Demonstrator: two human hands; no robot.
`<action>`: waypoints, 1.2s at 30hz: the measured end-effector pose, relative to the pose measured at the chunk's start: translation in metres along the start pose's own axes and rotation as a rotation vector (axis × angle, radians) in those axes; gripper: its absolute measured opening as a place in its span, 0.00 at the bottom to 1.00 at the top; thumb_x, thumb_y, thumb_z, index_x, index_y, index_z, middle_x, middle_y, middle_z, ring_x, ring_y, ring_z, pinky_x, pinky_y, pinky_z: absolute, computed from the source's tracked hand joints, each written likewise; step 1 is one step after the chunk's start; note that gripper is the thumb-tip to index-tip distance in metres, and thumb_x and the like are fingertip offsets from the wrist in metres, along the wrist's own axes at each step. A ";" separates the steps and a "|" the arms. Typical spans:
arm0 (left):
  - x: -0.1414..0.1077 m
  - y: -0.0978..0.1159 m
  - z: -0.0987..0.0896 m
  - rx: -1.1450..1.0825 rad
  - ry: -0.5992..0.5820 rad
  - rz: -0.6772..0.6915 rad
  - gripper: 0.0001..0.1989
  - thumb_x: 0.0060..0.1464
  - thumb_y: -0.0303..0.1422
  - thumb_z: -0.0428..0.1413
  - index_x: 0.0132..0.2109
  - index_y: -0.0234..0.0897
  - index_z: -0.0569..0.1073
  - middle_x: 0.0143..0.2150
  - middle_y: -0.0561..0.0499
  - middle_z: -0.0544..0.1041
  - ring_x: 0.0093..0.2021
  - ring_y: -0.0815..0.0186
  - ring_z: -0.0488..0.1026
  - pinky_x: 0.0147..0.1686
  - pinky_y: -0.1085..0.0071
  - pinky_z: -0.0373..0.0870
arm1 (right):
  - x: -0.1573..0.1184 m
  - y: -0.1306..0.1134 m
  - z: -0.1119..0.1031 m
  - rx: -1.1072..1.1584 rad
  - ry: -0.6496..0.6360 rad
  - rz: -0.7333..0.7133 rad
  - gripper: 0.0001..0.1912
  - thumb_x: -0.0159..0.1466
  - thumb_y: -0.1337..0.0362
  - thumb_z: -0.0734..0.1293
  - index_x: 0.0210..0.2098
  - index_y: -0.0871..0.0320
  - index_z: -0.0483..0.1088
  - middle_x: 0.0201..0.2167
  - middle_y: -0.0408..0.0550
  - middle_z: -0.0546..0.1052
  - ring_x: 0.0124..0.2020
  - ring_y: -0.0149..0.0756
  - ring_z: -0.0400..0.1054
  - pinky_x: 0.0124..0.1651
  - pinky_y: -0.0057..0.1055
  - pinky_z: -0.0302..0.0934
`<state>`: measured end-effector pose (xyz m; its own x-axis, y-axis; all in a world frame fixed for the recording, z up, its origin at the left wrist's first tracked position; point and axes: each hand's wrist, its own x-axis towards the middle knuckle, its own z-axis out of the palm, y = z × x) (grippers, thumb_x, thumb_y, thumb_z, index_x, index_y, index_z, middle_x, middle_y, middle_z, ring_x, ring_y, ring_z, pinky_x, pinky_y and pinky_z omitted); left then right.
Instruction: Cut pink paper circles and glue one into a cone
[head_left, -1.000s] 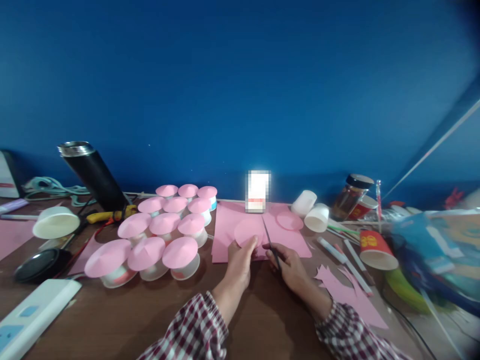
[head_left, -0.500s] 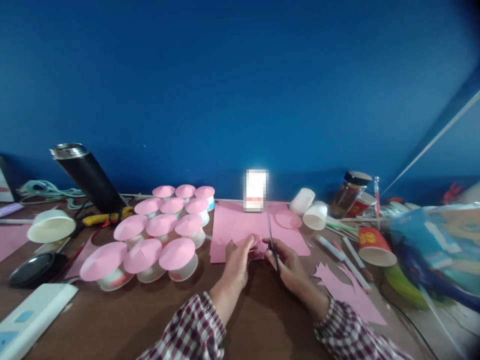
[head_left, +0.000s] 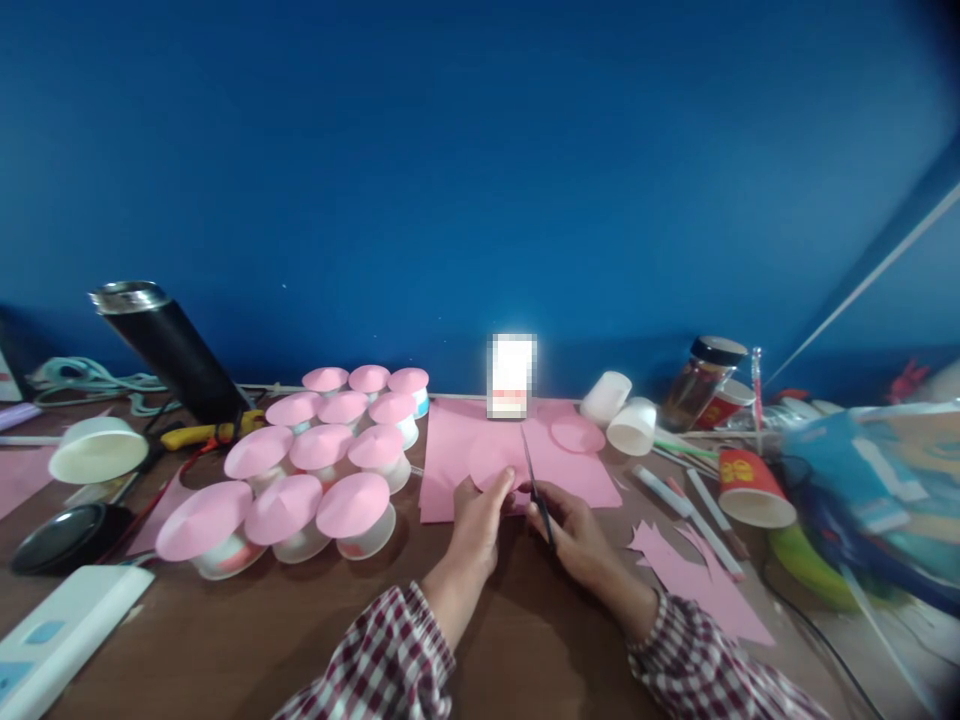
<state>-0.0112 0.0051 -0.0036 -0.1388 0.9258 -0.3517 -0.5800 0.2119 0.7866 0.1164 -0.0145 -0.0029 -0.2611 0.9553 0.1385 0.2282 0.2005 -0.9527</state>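
A round pink paper disc [head_left: 491, 462] is pinched between the thumb and fingers of my left hand [head_left: 478, 520]. It overlaps pink sheets [head_left: 442, 455] of the same colour, so its outline is faint. My right hand [head_left: 574, 530] is closed on scissors [head_left: 541, 505] with dark handles. Their blades point up and away, just right of the disc; whether they touch it I cannot tell. Another pink disc [head_left: 577, 434] lies on the right part of the sheets. To the left, paper cups in rows carry shallow pink paper cones [head_left: 352, 505].
Two white cups [head_left: 631, 427] lie tipped behind my right hand. Pink scraps [head_left: 705, 585], pens [head_left: 664, 493] and a red paper cup [head_left: 754, 487] are at right. A black flask [head_left: 180, 350] leans at left, with a power strip [head_left: 67, 635] in front. A blue wall rises behind.
The paper disc in my left hand now shows its broad face over the sheets. The scissor blades have swung slightly left, towards the disc. Both hands stay in nearly the same place.
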 end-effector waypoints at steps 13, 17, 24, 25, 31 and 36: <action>0.003 -0.005 -0.004 0.040 -0.065 0.038 0.17 0.40 0.39 0.65 0.33 0.30 0.74 0.27 0.46 0.77 0.27 0.65 0.74 0.26 0.72 0.68 | 0.002 -0.005 0.000 -0.008 -0.022 -0.029 0.18 0.64 0.54 0.63 0.47 0.59 0.71 0.33 0.48 0.75 0.34 0.36 0.67 0.37 0.29 0.63; 0.002 -0.004 -0.003 0.025 -0.062 0.024 0.17 0.39 0.39 0.66 0.31 0.30 0.73 0.23 0.49 0.75 0.24 0.66 0.73 0.25 0.71 0.68 | 0.002 -0.006 0.001 -0.015 -0.019 -0.024 0.17 0.65 0.54 0.62 0.46 0.60 0.71 0.31 0.47 0.74 0.31 0.34 0.65 0.34 0.28 0.61; 0.001 -0.003 -0.002 0.022 -0.055 0.016 0.19 0.38 0.40 0.66 0.33 0.29 0.75 0.29 0.44 0.78 0.27 0.64 0.75 0.26 0.71 0.69 | 0.002 -0.006 -0.001 -0.036 -0.018 -0.023 0.18 0.65 0.52 0.61 0.44 0.59 0.72 0.29 0.46 0.73 0.30 0.34 0.65 0.33 0.27 0.61; 0.001 -0.002 -0.001 0.022 -0.049 0.013 0.19 0.37 0.39 0.67 0.33 0.29 0.75 0.28 0.44 0.78 0.27 0.64 0.74 0.26 0.71 0.69 | 0.002 -0.006 -0.001 -0.041 -0.021 -0.021 0.19 0.65 0.52 0.61 0.45 0.59 0.72 0.29 0.46 0.73 0.30 0.34 0.65 0.32 0.27 0.61; -0.001 0.000 0.000 0.029 -0.074 0.026 0.17 0.39 0.38 0.66 0.33 0.28 0.75 0.27 0.45 0.77 0.26 0.65 0.73 0.26 0.71 0.69 | 0.002 -0.003 -0.001 -0.026 -0.021 -0.017 0.17 0.65 0.54 0.62 0.46 0.59 0.71 0.30 0.46 0.74 0.29 0.33 0.64 0.32 0.26 0.60; -0.002 0.000 0.000 0.032 -0.061 0.022 0.18 0.39 0.38 0.66 0.33 0.28 0.75 0.28 0.44 0.77 0.27 0.63 0.74 0.27 0.70 0.69 | 0.002 -0.003 -0.001 -0.037 -0.017 -0.016 0.16 0.65 0.55 0.62 0.44 0.60 0.71 0.29 0.46 0.73 0.28 0.33 0.63 0.31 0.26 0.59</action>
<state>-0.0114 0.0036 -0.0028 -0.1014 0.9474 -0.3035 -0.5517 0.2003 0.8097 0.1162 -0.0125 0.0006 -0.2805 0.9482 0.1490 0.2580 0.2239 -0.9398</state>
